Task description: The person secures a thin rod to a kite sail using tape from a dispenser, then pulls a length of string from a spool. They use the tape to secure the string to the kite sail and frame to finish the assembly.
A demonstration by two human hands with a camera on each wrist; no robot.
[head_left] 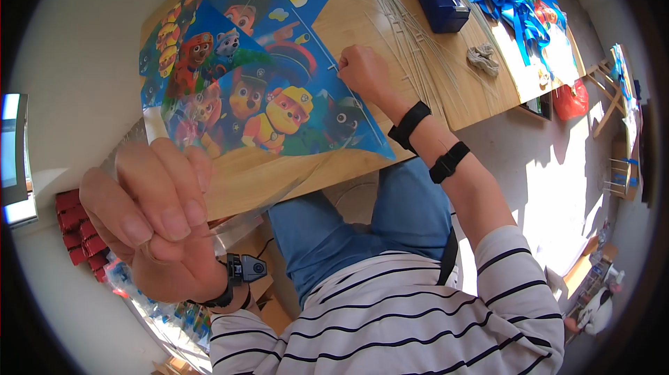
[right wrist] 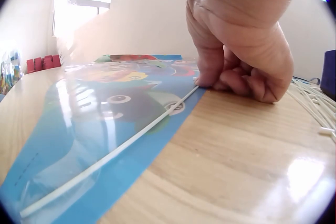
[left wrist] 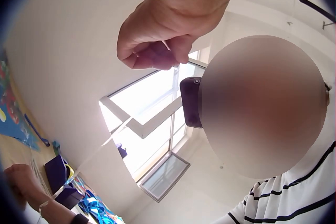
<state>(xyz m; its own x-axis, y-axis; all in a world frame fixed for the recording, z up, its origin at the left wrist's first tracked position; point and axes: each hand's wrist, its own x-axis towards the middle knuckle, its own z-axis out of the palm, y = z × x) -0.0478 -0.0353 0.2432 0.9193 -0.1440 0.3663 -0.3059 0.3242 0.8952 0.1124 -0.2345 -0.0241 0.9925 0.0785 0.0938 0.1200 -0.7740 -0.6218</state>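
Observation:
A blue kite sheet point(head_left: 279, 106) printed with cartoon dogs lies on the wooden table, with a thin white rod point(right wrist: 113, 153) along its edge. My right hand point(head_left: 366, 75) rests at that edge. Its fingers are curled down in the right wrist view, with a fingertip and thumb pinching at the rod's far end. Raised above the table's near left side, my left hand point(head_left: 157, 201) pinches a clear, narrow strip point(left wrist: 107, 141) between thumb and fingers. The strip hangs away from the hand in the left wrist view. Folded fingers hide its held end.
Several loose thin rods point(head_left: 404, 33) lie right of the sheet. Beyond them stand a dark blue tape dispenser point(head_left: 446, 9) with yellow tape and a crumpled cloth-like bundle point(head_left: 483, 59). Blue ribbons point(head_left: 516, 9) lie at the table's far right. A red bag point(head_left: 570, 100) hangs below.

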